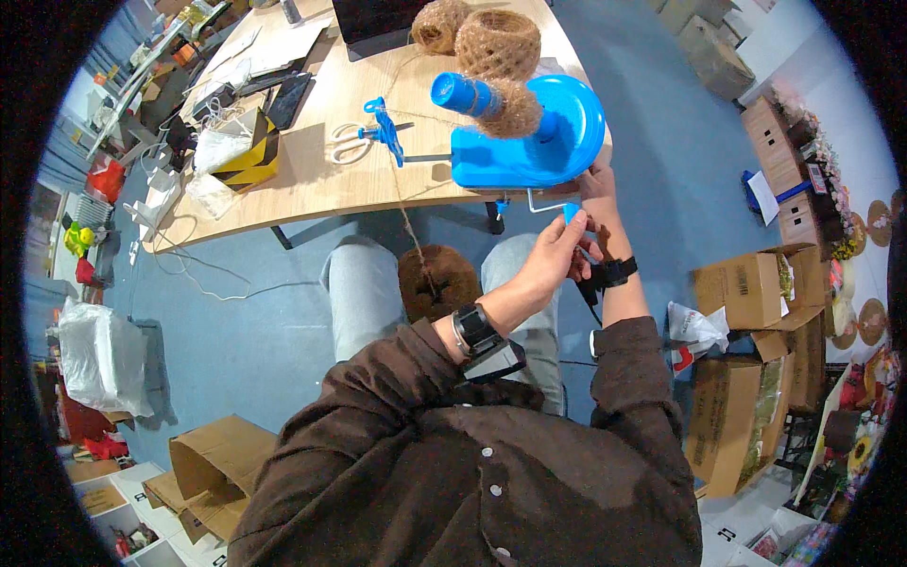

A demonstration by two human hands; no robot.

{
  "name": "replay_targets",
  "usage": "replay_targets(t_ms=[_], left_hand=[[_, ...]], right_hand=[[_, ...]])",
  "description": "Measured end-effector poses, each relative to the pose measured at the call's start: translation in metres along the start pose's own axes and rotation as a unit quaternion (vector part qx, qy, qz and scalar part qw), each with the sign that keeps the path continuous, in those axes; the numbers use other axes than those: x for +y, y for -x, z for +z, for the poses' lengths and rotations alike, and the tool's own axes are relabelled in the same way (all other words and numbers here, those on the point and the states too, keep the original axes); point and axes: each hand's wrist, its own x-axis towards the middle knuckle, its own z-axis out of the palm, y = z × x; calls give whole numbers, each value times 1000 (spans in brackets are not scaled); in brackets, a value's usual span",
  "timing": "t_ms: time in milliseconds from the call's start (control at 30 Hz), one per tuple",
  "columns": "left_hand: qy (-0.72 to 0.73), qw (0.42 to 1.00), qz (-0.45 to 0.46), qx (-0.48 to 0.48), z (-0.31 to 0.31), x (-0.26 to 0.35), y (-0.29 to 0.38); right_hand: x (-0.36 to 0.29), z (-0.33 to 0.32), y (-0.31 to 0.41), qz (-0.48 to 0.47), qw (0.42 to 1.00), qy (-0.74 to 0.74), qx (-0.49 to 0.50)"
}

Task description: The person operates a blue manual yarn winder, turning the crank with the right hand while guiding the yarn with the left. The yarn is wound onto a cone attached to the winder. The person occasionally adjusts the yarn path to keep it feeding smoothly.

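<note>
A blue yarn winder (489,159) sits at the front edge of the wooden table. Brown fuzzy twine (514,108) is wound around its tilted spindle. My left hand (560,248) pinches the blue knob (570,211) of its metal crank. My right hand (599,183) is at the table's corner beside the winder, its fingers mostly hidden behind it. From a large brown twine spool (439,283) between my knees, a strand (404,212) rises to the blue yarn guide (385,131) and runs on toward the spindle.
Two wound twine balls, one (498,44) in front of the other (438,27), stand behind the winder. White-handled scissors (351,144) lie beside the guide. A yellow-black box (248,152) with plastic bags sits on the table's left. Cardboard boxes (737,287) stand on the right-hand floor.
</note>
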Motion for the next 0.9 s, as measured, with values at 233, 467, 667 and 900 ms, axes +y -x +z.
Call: replay_targets(t_ms=[233, 467, 667, 900], left_hand=[[-22, 999, 16, -37, -11, -15, -18], [-45, 998, -25, 45, -22, -35, -27], [-174, 982, -46, 63, -52, -39, -27], [-421, 901, 30, 105, -89, -37, -14]], right_hand=[[2, 1, -26, 56, 983, -151, -86], [-19, -1, -33, 133, 962, -198, -131], [-17, -14, -29, 135, 927, -306, -172], [-19, -13, -16, 144, 926, -331, -113]])
